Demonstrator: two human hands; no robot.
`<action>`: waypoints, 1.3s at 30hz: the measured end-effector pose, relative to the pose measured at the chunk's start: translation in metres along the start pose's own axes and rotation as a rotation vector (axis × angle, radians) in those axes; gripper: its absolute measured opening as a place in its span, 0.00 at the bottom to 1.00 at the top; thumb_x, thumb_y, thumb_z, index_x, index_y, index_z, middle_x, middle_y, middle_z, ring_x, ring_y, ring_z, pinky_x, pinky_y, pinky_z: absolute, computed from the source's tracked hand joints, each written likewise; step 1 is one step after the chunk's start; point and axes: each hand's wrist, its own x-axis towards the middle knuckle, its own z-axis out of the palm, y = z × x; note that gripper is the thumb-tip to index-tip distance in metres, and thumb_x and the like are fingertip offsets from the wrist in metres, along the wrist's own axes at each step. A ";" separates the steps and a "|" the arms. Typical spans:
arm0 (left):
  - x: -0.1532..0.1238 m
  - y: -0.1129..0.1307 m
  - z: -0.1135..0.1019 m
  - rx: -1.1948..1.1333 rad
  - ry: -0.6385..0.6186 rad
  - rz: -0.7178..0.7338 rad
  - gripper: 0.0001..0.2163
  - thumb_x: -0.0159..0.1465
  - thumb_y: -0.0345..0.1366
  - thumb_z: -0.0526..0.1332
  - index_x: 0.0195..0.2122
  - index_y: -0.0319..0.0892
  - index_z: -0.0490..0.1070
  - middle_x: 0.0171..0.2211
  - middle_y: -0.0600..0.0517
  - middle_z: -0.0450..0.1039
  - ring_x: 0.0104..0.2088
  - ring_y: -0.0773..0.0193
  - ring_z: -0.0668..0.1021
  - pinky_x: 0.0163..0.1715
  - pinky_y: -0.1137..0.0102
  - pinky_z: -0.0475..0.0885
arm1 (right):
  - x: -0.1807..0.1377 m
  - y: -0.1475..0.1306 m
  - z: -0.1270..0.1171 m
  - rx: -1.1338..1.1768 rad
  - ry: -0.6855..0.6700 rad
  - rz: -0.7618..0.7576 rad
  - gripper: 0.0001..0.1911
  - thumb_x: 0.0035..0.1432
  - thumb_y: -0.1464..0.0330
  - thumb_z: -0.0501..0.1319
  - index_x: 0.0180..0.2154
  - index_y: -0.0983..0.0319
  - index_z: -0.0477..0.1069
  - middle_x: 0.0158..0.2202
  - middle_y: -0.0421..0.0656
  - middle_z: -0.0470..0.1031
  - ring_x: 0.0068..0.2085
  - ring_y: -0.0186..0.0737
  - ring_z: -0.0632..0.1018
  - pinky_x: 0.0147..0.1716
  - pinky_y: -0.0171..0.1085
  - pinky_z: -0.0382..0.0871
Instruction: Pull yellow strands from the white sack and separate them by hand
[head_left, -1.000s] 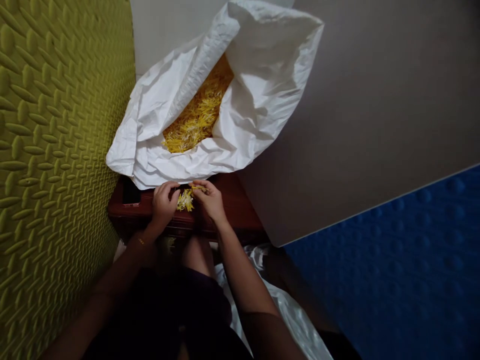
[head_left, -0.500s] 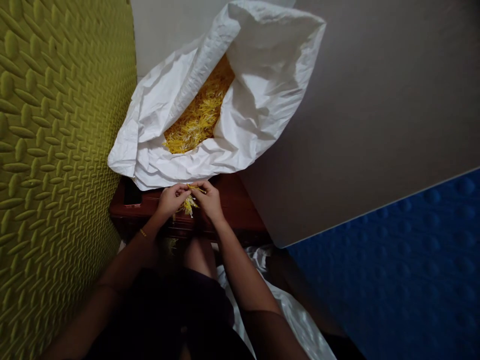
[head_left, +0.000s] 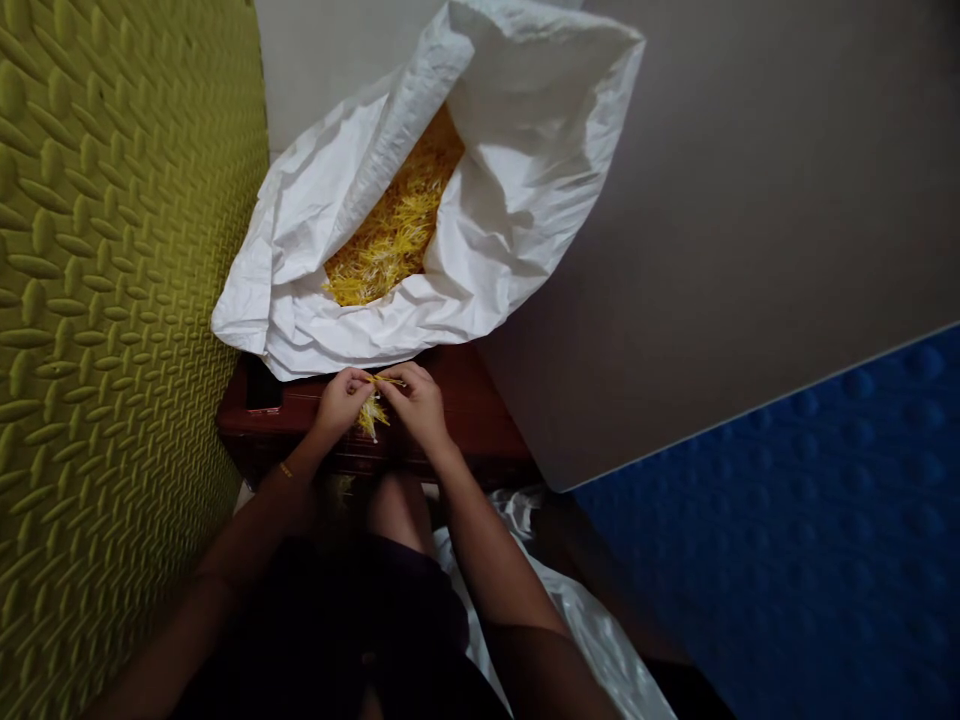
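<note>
My left hand [head_left: 341, 398] and my right hand [head_left: 418, 402] meet over a dark red wooden stool [head_left: 472, 415], fingers pinched together. Between them they hold a small bunch of thin yellow and white strips [head_left: 370, 417], with a yellow strand stretched across at the fingertips. Just beyond the hands a large crumpled white bag [head_left: 517, 200] lies open. It holds a heap of the same yellow and white strips [head_left: 394, 235].
A green embossed foam mat [head_left: 112, 300] fills the left side. A grey panel [head_left: 750, 220] lies to the right, a blue studded mat [head_left: 810, 540] below it. Shiny white plastic [head_left: 585, 630] lies by my right forearm. My knees are under the stool.
My left hand has come in from lying on the pile to meet the right hand. The bunch has been gathered up and lifted slightly between the fingertips.
</note>
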 end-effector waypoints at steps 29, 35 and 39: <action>-0.002 0.008 -0.002 0.006 -0.023 -0.002 0.05 0.50 0.33 0.62 0.27 0.37 0.71 0.22 0.56 0.68 0.24 0.72 0.68 0.27 0.76 0.64 | 0.002 0.002 0.005 0.298 0.082 0.201 0.09 0.49 0.63 0.61 0.31 0.60 0.73 0.32 0.41 0.76 0.35 0.39 0.74 0.39 0.39 0.67; -0.009 0.014 0.002 -0.117 -0.067 -0.055 0.05 0.51 0.32 0.62 0.28 0.37 0.71 0.25 0.53 0.71 0.27 0.70 0.70 0.31 0.74 0.66 | 0.000 0.010 0.018 0.516 0.121 0.376 0.11 0.45 0.62 0.63 0.31 0.62 0.71 0.28 0.39 0.74 0.30 0.35 0.72 0.34 0.37 0.67; -0.014 0.015 0.005 -0.150 -0.049 -0.085 0.04 0.50 0.31 0.63 0.26 0.37 0.71 0.23 0.54 0.70 0.25 0.71 0.70 0.29 0.75 0.65 | 0.004 0.026 0.007 0.229 0.304 0.245 0.10 0.51 0.62 0.58 0.32 0.62 0.71 0.31 0.42 0.73 0.34 0.38 0.72 0.39 0.39 0.66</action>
